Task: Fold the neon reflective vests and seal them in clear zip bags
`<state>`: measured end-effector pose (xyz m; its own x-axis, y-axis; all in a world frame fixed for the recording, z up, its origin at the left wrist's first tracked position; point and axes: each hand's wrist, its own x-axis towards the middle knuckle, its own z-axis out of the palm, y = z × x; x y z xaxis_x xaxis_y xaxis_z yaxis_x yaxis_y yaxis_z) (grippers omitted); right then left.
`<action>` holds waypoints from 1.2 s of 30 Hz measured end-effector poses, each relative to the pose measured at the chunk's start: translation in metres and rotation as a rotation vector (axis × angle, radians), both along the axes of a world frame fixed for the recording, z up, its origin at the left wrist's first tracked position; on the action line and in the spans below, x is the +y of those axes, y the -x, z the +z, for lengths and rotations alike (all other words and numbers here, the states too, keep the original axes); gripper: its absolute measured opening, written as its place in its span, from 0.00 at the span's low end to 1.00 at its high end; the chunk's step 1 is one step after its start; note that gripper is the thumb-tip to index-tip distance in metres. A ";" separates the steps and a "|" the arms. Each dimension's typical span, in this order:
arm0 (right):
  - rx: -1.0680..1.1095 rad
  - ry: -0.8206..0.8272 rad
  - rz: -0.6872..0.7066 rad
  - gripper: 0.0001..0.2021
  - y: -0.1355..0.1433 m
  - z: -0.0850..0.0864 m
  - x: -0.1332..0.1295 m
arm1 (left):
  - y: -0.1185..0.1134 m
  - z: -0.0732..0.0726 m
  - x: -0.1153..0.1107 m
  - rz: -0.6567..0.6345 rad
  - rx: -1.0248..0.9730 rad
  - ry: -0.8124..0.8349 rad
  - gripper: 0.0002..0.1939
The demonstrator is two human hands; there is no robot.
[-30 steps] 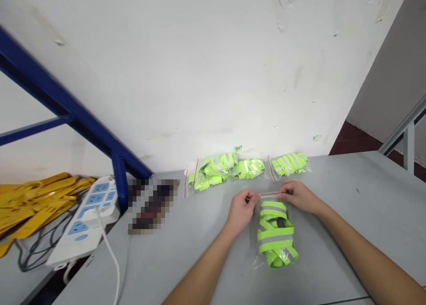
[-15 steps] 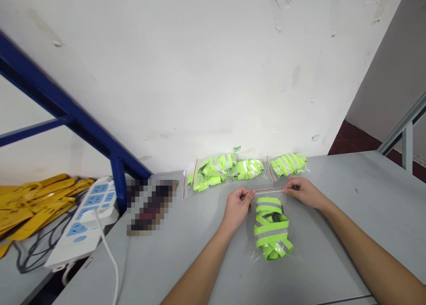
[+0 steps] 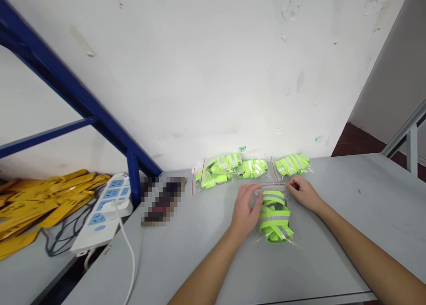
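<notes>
A clear zip bag holding a yellow-green band with grey stripes lies flat on the grey table. My left hand is at the bag's upper left corner, fingers bent over its edge and thumb beside the band. At the upper right corner, my right hand pinches the end of the red-lined seal. Behind them, along the wall, lie more bagged bands: an overlapping group with another beside it, and a separate one to the right.
Farther left are a white power strip with a white cable, a pile of yellow strips and a blue metal frame. A blurred-out item lies near the frame's foot. The white wall borders the table's back.
My left hand has shifted from pinching the seal's left end to lying over the bag's left edge. My right hand stays at the right corner. The whole view has moved slightly.
</notes>
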<state>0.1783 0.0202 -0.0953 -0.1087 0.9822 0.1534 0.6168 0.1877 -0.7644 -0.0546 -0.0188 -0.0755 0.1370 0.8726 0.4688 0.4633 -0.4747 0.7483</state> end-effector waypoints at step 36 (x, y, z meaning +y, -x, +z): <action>-0.486 -0.020 0.677 0.36 -0.002 0.045 -0.087 | 0.011 -0.007 0.022 -0.335 -0.191 0.387 0.20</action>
